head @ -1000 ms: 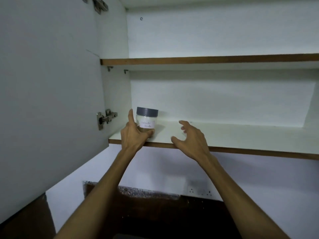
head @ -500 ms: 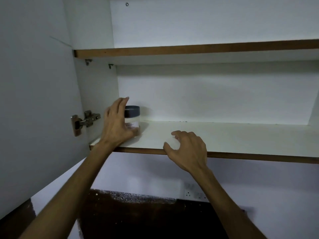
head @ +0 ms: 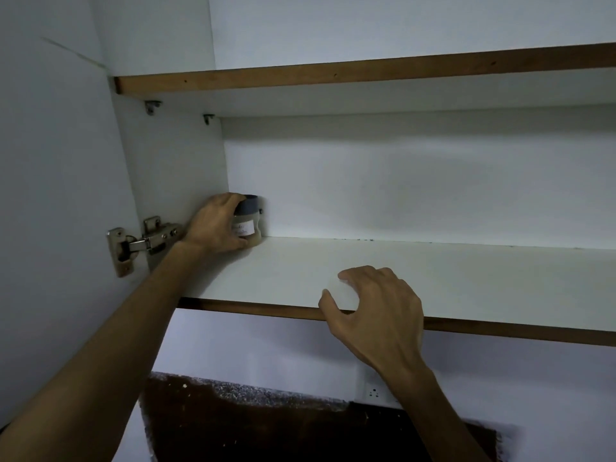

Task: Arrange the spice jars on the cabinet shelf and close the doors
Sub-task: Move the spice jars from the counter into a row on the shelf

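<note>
jar (head: 248, 223) in the back left corner of the lower shelf (head: 466, 278), left hand (head: 215, 225) wrapped around it.
it stands upright with a dark lid and a white label, close to the side wall and back panel. right hand (head: 373, 305) rests on the shelf's front edge, fingers loosely curled and holding nothing. left door (head: 50, 195) stands open on its hinge (head: 140, 243).
</note>
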